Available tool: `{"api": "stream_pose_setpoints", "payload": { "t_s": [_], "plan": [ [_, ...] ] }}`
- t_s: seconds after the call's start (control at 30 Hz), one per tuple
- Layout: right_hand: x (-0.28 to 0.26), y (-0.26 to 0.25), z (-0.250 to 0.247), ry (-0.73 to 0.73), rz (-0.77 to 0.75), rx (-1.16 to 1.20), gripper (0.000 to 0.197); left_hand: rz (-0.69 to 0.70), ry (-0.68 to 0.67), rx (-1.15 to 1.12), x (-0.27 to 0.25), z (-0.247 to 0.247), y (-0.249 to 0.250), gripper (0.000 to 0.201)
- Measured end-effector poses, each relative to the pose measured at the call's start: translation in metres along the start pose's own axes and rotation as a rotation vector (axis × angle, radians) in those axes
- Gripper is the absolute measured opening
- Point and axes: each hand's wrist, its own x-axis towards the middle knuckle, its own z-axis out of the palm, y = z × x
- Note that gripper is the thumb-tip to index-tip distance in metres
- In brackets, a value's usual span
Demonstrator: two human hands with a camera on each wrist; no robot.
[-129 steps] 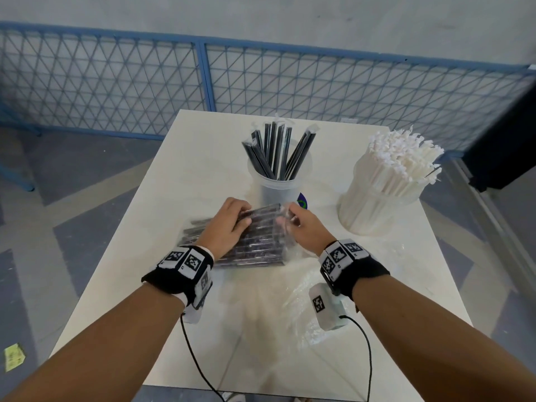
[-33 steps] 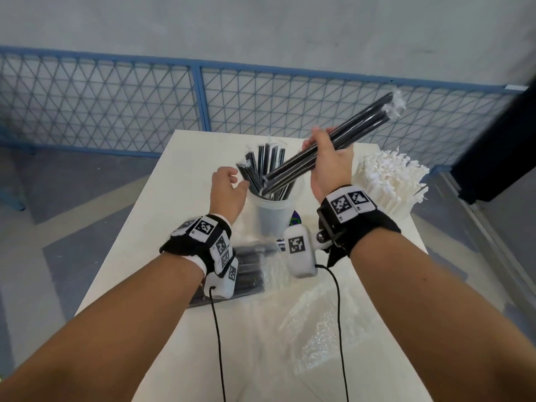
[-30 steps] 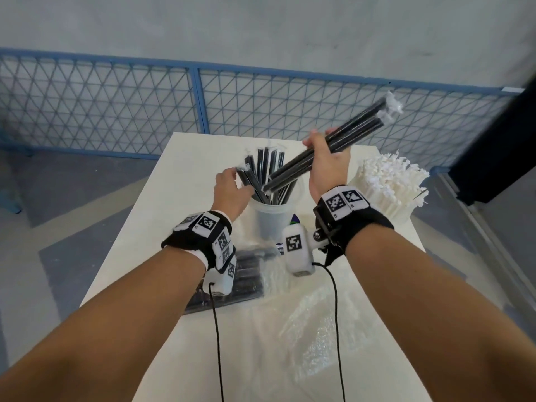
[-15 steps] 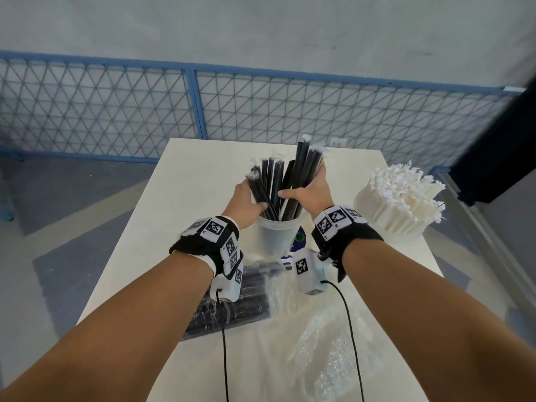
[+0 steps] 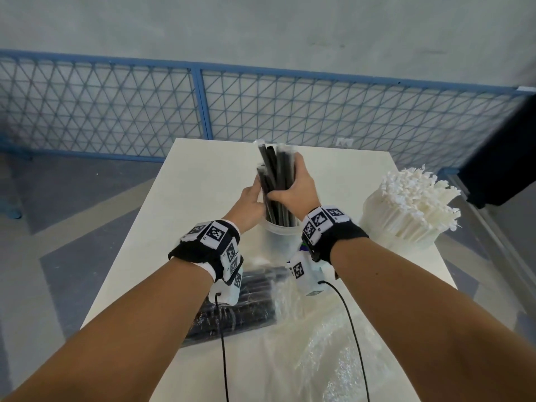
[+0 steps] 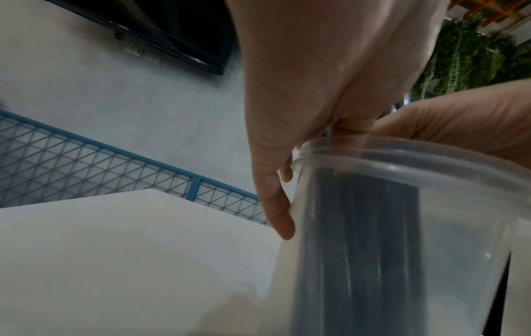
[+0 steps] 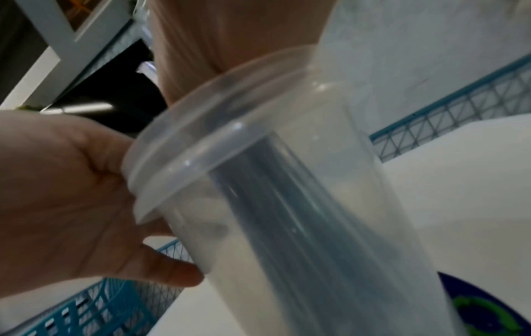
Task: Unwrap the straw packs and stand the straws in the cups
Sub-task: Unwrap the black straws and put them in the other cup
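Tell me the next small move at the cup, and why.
Probably loosen the right hand: it grips the black straws, whose lower ends already stand in the cup, with the left hand pressed alongside. More lie in the pack.

Off-white rectangular bench (image 5: 179, 216), smooth pale top. Mid-bench: translucent round plastic cup (image 5: 280, 239), upright. Right edge: dense standing bundle of white paper-wrapped straws (image 5: 406, 216), well apart from the cup. Near side, left of centre: flat clear-wrapped pack of black straws (image 5: 252, 309), lying down. Crumpled clear plastic film (image 5: 319, 343) sits just to its right, touching the pack.
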Motion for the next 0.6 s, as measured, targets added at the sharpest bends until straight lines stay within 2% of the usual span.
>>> {"api": "stream_pose_setpoints", "payload": {
  "t_s": [0.07, 0.13, 0.27, 0.37, 0.5, 0.57, 0.6],
  "plan": [
    [0.001, 0.0, -0.002, 0.107, 0.009, 0.137, 0.068, 0.007, 0.001, -0.032, -0.002, -0.001, -0.001, 0.074],
    [0.003, 0.0, -0.003, 0.106, 0.009, 0.207, 0.067, 0.023, 0.024, -0.084, -0.002, 0.001, -0.002, 0.073],
    [0.002, 0.003, -0.005, 0.059, -0.026, 0.224, 0.089, -0.005, 0.045, -0.19, -0.003, 0.003, -0.002, 0.07],
    [-0.003, -0.002, -0.014, 0.135, -0.043, 0.186, 0.088, -0.059, 0.057, -0.227, -0.004, 0.001, -0.005, 0.073],
    [-0.013, -0.013, -0.034, 0.297, -0.213, -0.028, 0.068, -0.089, 0.127, -0.315, -0.01, -0.003, -0.013, 0.073],
    [-0.021, -0.018, -0.043, 0.358, -0.287, -0.069, 0.049, -0.074, 0.203, -0.38, -0.015, -0.005, -0.02, 0.065],
    [-0.027, -0.02, -0.047, 0.338, -0.299, -0.031, 0.038, -0.069, 0.246, -0.404, -0.018, -0.006, -0.024, 0.06]
  ]
}}
